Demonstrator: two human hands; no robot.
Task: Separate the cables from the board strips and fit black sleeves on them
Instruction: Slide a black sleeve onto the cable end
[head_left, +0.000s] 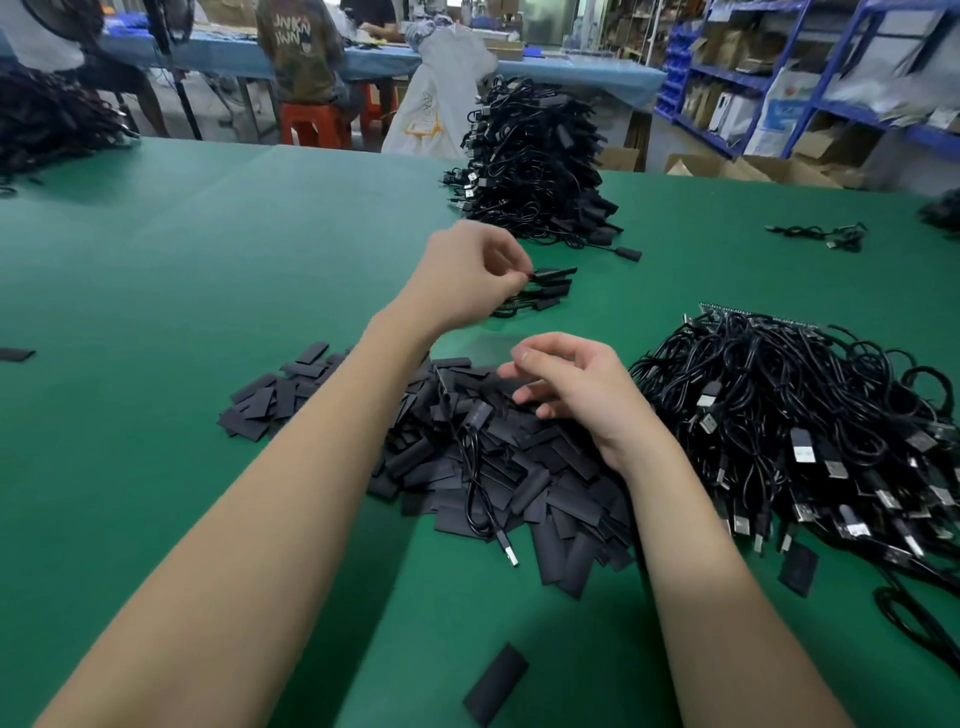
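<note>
Sleeved cable (550, 283) pinched in left hand (470, 275) joins the twelve-o'clock stack; right hand (576, 389) relaxed, three-o'clock tangle (789, 415) unsleeved.

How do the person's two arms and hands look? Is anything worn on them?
Both forearms are bare up to the frame's edge: no sleeves show. The left hand and the right hand wear no gloves, and no rings, watch or wristband can be seen. The fingernails look short and unpainted.

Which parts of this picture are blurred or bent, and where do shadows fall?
Head view: the shelves at top right are motion-smeared; the green table edge bows from the wide lens; the left hand is slightly soft; soft arm shadows darken the sleeve pile.
</note>
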